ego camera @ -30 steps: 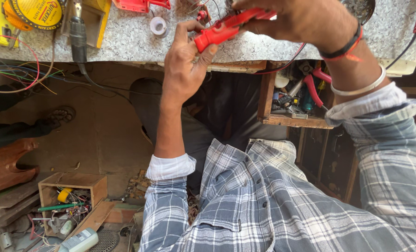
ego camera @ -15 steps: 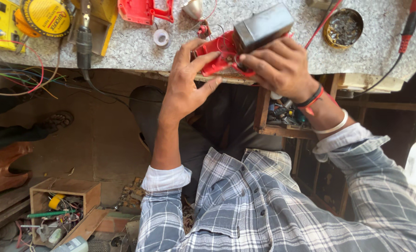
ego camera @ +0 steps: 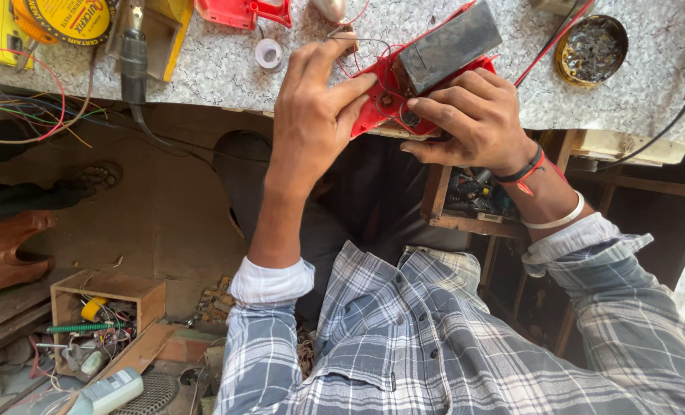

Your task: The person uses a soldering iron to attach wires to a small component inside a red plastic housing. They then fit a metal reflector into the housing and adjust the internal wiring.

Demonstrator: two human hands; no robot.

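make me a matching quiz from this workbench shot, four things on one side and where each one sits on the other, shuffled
Things:
1. red casing
2. dark block
3. round tin
4. white tape roll

Places:
A. on the bench, beyond the left hand
B. held by both hands at the bench edge
C. on the bench, beyond the right hand
D. resting on the red casing

Pairs: 1-B, 2-D, 3-C, 4-A
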